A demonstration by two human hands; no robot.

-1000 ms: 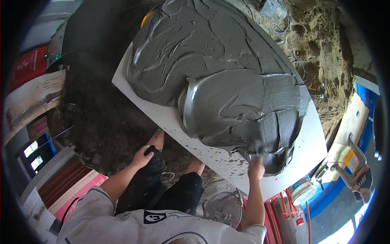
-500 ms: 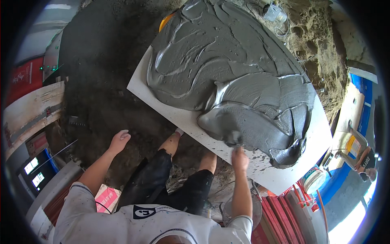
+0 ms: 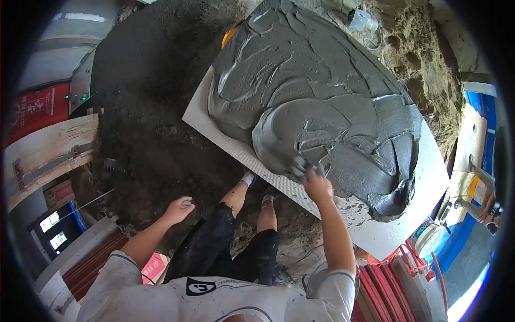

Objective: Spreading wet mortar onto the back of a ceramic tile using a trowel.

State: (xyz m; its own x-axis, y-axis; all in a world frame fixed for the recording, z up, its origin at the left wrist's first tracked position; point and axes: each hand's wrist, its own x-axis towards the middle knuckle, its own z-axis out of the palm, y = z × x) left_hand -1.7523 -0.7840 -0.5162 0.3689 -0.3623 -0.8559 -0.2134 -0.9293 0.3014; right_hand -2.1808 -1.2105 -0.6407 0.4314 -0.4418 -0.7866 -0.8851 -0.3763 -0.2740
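Observation:
A large white tile slab (image 3: 217, 137) with a fine dotted surface lies in front of me. Wet grey mortar (image 3: 316, 80) covers most of it in thick, curved ridges. My right hand (image 3: 317, 186) is closed around the handle of a mortar-smeared trowel (image 3: 300, 167), at the near edge of the spread layer. The trowel's blade is hard to make out against the grey. Off to the left of my legs, my left hand (image 3: 181, 209) hangs in the air with its fingers curled in and nothing visible in them. It touches neither slab nor mortar.
A clear plastic container (image 3: 363, 20) stands on rough sandy ground beyond the slab. Near its right corner are a white bucket (image 3: 427, 239) and red-edged stacked boards (image 3: 378, 284). Wooden planks (image 3: 51, 155) lie at left. Another person (image 3: 491, 212) is at far right.
My right hand has swept the trowel left and away from me, leaving a fresh curved track in the mortar. The view has shifted, and my left hand now appears lower and farther right.

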